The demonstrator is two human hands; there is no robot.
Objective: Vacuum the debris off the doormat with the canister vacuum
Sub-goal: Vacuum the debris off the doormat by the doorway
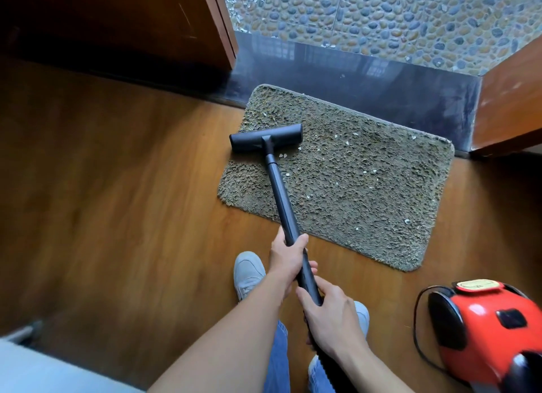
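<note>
A shaggy olive-grey doormat (346,184) lies on the wooden floor before the dark threshold, dotted with small white debris bits (356,134). The black floor nozzle (266,138) of the vacuum rests on the mat's left part, its left end over the mat's edge. A black wand (281,199) runs from the nozzle back toward me. My left hand (289,259) grips the wand higher up. Lower down, my right hand (330,319) grips the wand's end near the ribbed hose. The red canister vacuum (487,331) sits on the floor at the right.
A black cord (416,328) loops beside the canister. My grey shoes (249,272) stand just short of the mat. An open wooden door (510,105) is at the right, a dark wooden panel (140,19) at the left, and a pebble floor (381,14) lies beyond the threshold.
</note>
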